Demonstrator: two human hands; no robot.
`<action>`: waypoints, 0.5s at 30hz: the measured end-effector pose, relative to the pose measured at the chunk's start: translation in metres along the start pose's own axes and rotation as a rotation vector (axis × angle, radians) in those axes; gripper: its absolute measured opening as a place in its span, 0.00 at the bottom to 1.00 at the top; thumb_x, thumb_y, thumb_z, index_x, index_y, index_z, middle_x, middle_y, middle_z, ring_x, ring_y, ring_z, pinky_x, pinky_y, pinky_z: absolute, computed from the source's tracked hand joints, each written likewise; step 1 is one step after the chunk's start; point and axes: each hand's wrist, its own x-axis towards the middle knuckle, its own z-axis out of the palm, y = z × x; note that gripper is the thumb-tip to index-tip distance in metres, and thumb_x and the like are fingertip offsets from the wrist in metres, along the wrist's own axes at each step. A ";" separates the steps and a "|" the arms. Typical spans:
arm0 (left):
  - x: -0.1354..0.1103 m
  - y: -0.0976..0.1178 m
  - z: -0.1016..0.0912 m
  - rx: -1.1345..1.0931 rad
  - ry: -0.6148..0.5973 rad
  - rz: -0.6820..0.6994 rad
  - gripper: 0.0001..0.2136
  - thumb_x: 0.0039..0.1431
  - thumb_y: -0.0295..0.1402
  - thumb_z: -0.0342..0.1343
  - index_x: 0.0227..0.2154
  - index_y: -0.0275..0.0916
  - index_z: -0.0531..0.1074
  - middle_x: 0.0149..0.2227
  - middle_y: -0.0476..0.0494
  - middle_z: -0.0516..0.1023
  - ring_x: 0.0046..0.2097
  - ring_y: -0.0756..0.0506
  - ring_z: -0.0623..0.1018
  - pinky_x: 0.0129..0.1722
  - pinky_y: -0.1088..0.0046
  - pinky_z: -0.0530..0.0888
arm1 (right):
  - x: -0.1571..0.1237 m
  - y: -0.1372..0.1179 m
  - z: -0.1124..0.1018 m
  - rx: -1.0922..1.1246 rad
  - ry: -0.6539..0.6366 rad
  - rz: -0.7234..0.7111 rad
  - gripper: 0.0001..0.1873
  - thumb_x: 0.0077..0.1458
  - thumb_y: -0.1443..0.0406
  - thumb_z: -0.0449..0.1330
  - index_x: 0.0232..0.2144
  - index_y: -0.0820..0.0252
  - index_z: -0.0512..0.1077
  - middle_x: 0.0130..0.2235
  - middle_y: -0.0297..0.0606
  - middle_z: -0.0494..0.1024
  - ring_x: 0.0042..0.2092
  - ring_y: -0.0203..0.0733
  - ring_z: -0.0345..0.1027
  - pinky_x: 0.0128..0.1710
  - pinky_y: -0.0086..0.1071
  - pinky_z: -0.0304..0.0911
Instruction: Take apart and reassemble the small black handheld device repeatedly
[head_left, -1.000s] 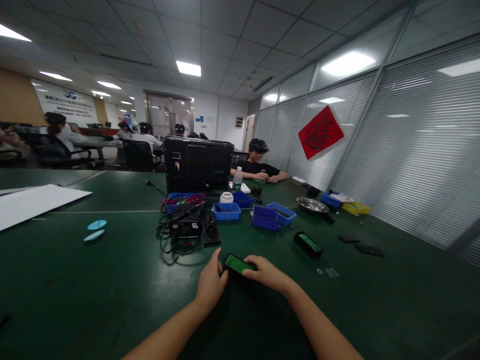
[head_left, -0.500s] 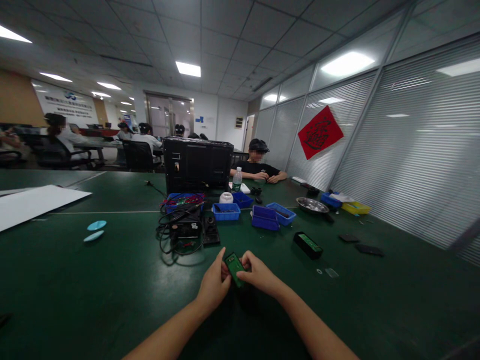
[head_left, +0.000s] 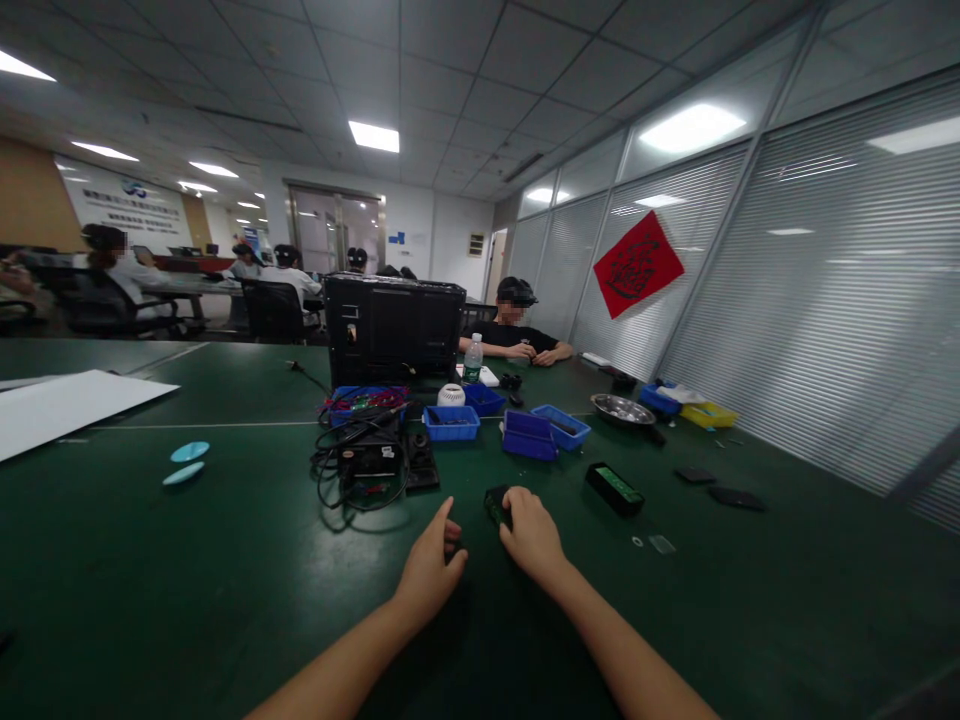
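Near the middle of the table's front half, my right hand (head_left: pixel 532 533) is closed from above around a black case with a green circuit board (head_left: pixel 495 503). Its fingers hide most of the case; only the left end shows. To the left, my left hand (head_left: pixel 433 562) is apart from the case, thumb and fingers spread. A dark patch lies by its fingertips, and I cannot make out what it is. A second black case with a green board (head_left: pixel 615 488) lies further right on the table.
Ahead are a black power unit with tangled cables (head_left: pixel 369 458), blue bins (head_left: pixel 452 424) and a large black housing (head_left: pixel 395 330). A metal bowl (head_left: pixel 622 410), flat black pieces (head_left: pixel 737 498) and a clear plate (head_left: pixel 662 544) lie right. A co-worker (head_left: pixel 517 330) sits across the table.
My left hand has let go of the case with the circuit board. My right hand has carried it slightly right and away from me, turning over it from above.
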 end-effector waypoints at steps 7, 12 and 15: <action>0.000 0.000 0.000 0.024 -0.009 -0.022 0.33 0.48 0.28 0.51 0.58 0.39 0.48 0.41 0.45 0.69 0.40 0.51 0.70 0.42 0.74 0.68 | 0.001 0.002 -0.007 -0.045 -0.100 0.091 0.33 0.47 0.58 0.55 0.54 0.63 0.54 0.49 0.49 0.65 0.48 0.50 0.60 0.42 0.38 0.57; 0.000 0.001 -0.001 0.023 -0.009 -0.030 0.33 0.47 0.27 0.51 0.58 0.39 0.48 0.41 0.45 0.69 0.40 0.51 0.70 0.42 0.74 0.68 | -0.005 -0.006 -0.013 -0.111 -0.225 0.089 0.37 0.48 0.63 0.54 0.59 0.65 0.45 0.48 0.54 0.66 0.45 0.52 0.63 0.38 0.39 0.59; 0.000 0.002 -0.001 0.024 -0.011 -0.022 0.32 0.48 0.27 0.51 0.57 0.40 0.48 0.41 0.45 0.69 0.40 0.51 0.70 0.43 0.74 0.68 | -0.007 -0.009 -0.013 -0.151 -0.210 0.073 0.33 0.49 0.68 0.51 0.58 0.65 0.49 0.46 0.54 0.66 0.45 0.51 0.62 0.37 0.38 0.59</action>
